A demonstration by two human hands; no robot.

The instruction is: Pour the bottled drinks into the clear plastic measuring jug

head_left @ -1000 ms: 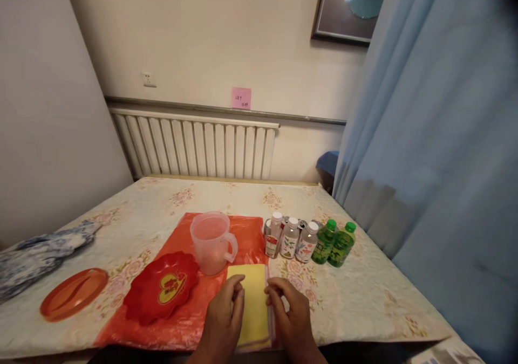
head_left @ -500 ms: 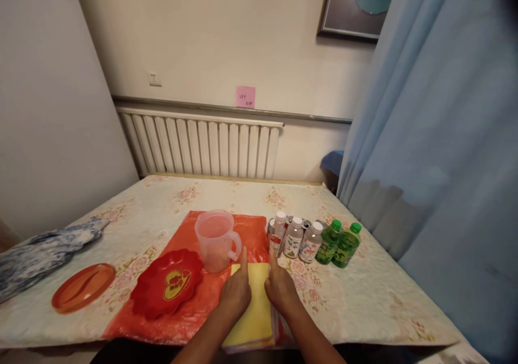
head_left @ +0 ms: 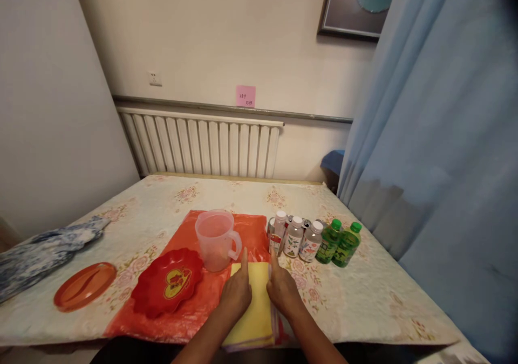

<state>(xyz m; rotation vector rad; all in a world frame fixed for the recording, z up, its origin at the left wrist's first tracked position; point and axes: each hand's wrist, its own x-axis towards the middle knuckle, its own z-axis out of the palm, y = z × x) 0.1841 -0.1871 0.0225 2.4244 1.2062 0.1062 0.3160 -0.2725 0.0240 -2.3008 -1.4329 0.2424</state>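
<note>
A folded yellow cloth [head_left: 256, 310] lies at the table's near edge, partly on a red plastic sheet [head_left: 190, 315]. My left hand [head_left: 237, 293] rests on the cloth's left side, index finger stretched forward, the other fingers curled. My right hand [head_left: 282, 288] rests on the cloth's right edge, its index finger also pointing forward. Neither hand holds anything. A clear plastic jug [head_left: 215, 239] stands just beyond my left fingertip. A red heart-pattern dish [head_left: 168, 284] sits left of the cloth.
A row of small bottles, white-capped [head_left: 294, 237] and green-capped [head_left: 343, 244], stands right of the jug. An orange oval plate [head_left: 84, 293] and a blue patterned cloth [head_left: 40, 253] lie at the left. A radiator [head_left: 198, 143] and a blue curtain [head_left: 437, 137] border the floral table [head_left: 372, 294].
Both hands slid forward along the yellow cloth and stretched their index fingers toward its far edge. In the last half second they barely moved.
</note>
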